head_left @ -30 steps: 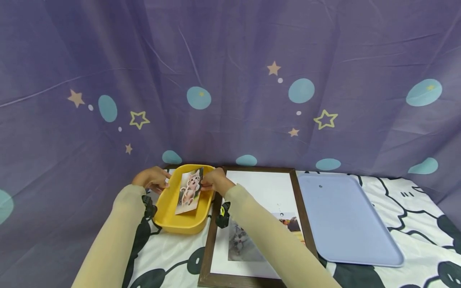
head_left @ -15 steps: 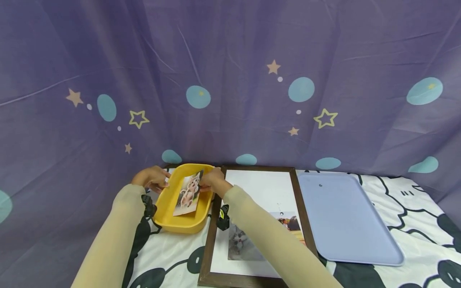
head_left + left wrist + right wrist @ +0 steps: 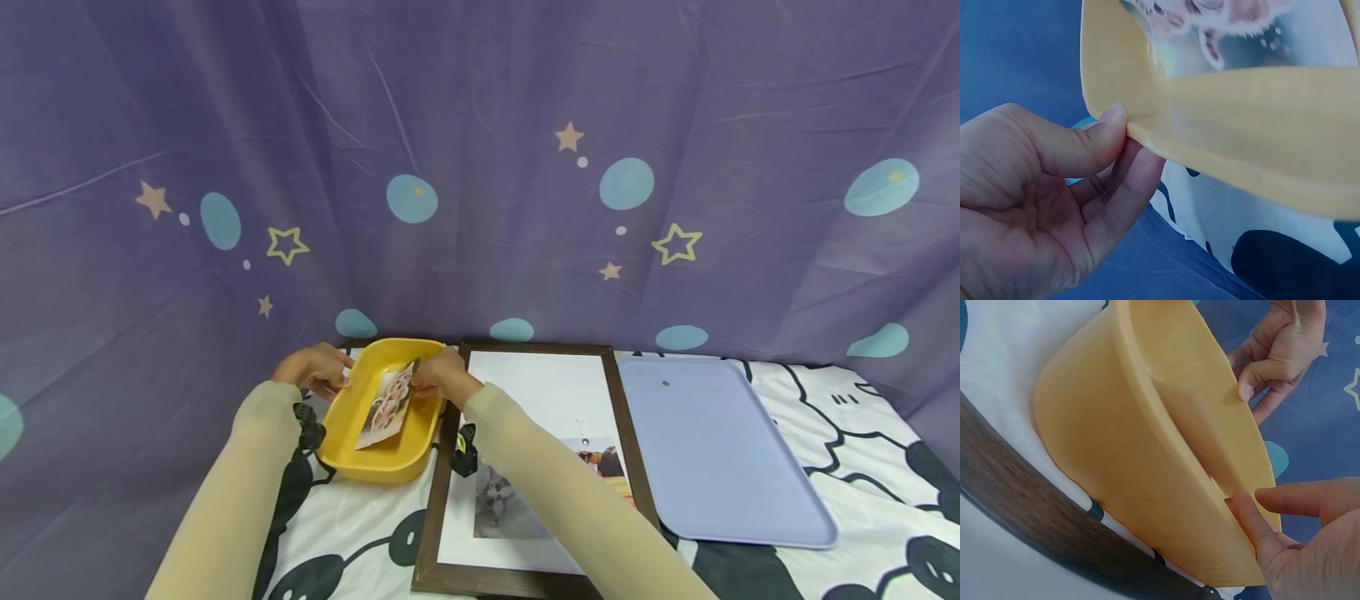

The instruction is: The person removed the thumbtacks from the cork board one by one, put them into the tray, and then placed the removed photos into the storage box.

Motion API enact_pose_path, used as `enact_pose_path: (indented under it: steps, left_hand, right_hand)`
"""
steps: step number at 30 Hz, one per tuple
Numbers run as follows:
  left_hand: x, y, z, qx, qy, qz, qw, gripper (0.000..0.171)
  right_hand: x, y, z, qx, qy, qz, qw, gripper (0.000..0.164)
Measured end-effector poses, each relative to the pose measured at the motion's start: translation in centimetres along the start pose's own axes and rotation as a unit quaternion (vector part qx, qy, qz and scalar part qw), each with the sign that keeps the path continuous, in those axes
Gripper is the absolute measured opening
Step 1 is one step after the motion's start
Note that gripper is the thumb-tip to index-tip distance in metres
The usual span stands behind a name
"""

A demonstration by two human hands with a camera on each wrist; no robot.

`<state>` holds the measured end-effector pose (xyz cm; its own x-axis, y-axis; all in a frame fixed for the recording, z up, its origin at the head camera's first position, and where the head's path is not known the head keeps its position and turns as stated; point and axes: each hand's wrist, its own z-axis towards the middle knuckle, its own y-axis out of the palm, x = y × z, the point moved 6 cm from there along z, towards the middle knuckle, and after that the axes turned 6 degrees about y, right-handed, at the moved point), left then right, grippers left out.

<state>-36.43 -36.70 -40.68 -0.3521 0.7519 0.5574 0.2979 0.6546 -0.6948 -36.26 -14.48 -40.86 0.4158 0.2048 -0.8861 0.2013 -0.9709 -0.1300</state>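
Note:
A yellow plastic basin stands on the patterned cloth at left in the head view. My left hand pinches its left rim, thumb on top and fingers beneath, as the left wrist view shows. Inside the basin a printed photo of a pink-and-white kitten lies tilted, its right side raised. At that raised edge my right hand reaches over the right rim and pinches the photo between thumb and finger. The basin's wall hides most of the photo in the right wrist view.
Right of the basin lies a brown wooden picture frame with a white backing and two pictures, a grey cat photo and a colourful one. A light blue tray lies farther right. A purple curtain hangs close behind.
The photo has slid a little down and left in the basin and tilts more steeply, its right edge still at my right hand. My left hand stays at the rim.

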Motion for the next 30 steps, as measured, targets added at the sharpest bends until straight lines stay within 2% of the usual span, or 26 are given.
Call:
enact_pose_path:
  steps: [6, 11, 13, 15, 20, 23, 26, 30]
  left_hand:
    - [0.1, 0.0, 0.0, -0.004, 0.008, 0.000, 1.0000, 0.051]
    - [0.1, 0.0, -0.1, -0.005, 0.008, -0.004, 0.9999, 0.051]
    - [0.1, -0.1, -0.2, -0.004, 0.006, -0.005, 1.0000, 0.051]
    - [0.1, -0.1, -0.2, -0.006, 0.007, -0.005, 0.9999, 0.050]
    - [0.1, 0.0, -0.5, -0.009, 0.010, -0.006, 0.9999, 0.050]
    - [0.2, 0.1, -0.8, -0.009, 0.013, -0.004, 0.9999, 0.051]
    - [0.3, 0.1, -0.9, -0.007, 0.013, -0.007, 0.9999, 0.052]
    - [0.4, 0.1, -1.0, -0.008, 0.013, -0.006, 0.9999, 0.051]
  right_hand:
    - [0.1, 0.1, 1.0, -0.055, 0.008, 0.030, 0.998, 0.043]
    - [0.4, 0.1, 1.6, -0.092, 0.018, 0.054, 0.994, 0.057]
    - [0.4, 0.0, 1.7, -0.097, 0.019, 0.054, 0.994, 0.062]
    - [0.4, 0.0, 1.6, -0.102, 0.021, 0.051, 0.993, 0.059]
    - [0.4, 0.1, 1.1, -0.117, 0.025, 0.027, 0.992, 0.032]
    - [0.3, 0.1, 0.9, -0.119, 0.018, 0.011, 0.993, 0.025]
    - [0.2, 0.1, 0.7, -0.113, 0.010, 0.006, 0.994, 0.028]
    - [0.1, -0.1, 0.5, -0.104, 0.005, 0.014, 0.994, 0.042]
